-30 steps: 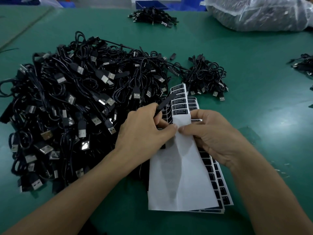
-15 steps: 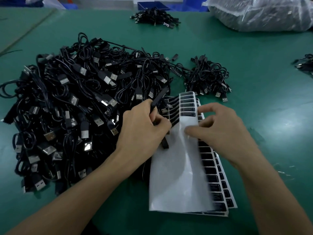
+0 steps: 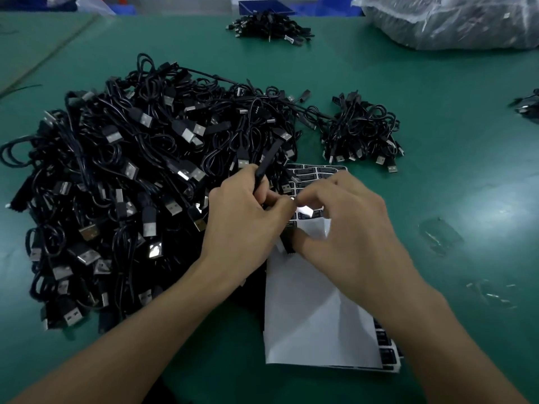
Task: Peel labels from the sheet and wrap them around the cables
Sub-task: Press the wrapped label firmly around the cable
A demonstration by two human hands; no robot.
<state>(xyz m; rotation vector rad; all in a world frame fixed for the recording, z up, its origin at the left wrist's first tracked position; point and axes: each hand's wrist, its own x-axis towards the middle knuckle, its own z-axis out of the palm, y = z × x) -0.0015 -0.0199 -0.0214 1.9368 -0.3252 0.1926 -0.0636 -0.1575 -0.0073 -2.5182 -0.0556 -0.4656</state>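
So dead centre of the frame, the left hand [image 3: 248,220] has its fingers wrapped round a single black cable with a long flat plug [image 3: 264,164]. The plug end pokes up and to the right out of the top of the fist. The right hand [image 3: 347,228] is right up against it, fingers curled in, index tip and thumb pointing at the left hand's fingertips. That spot is blurred, so honestly I can't tell if it's pinching a label, the cable, or nothing. A short black bit [image 3: 287,243] shows just below where the two hands meet, next to the right thumb. No idea what it is.

Under both hands lies the white label sheet [image 3: 315,316], on top of a thin stack of the same, running from centre down to the lower right. Most of the top one is bare white backing. Small black rectangular labels [image 3: 318,172] sit in rows at its far end just above the right hand, and more peek out at the lower right beside the right forearm.

The left half of the frame is one huge tangled heap of black USB cables [image 3: 131,176] with silver plugs, right up against the left hand. A smaller bundle of black cables [image 3: 361,132] sits right of centre, above the sheet. Another little black cable pile [image 3: 268,24] is at top centre, and a big clear plastic bag of dark stuff [image 3: 452,18] fills the upper right corner. It's all on a green table mat [image 3: 452,158].
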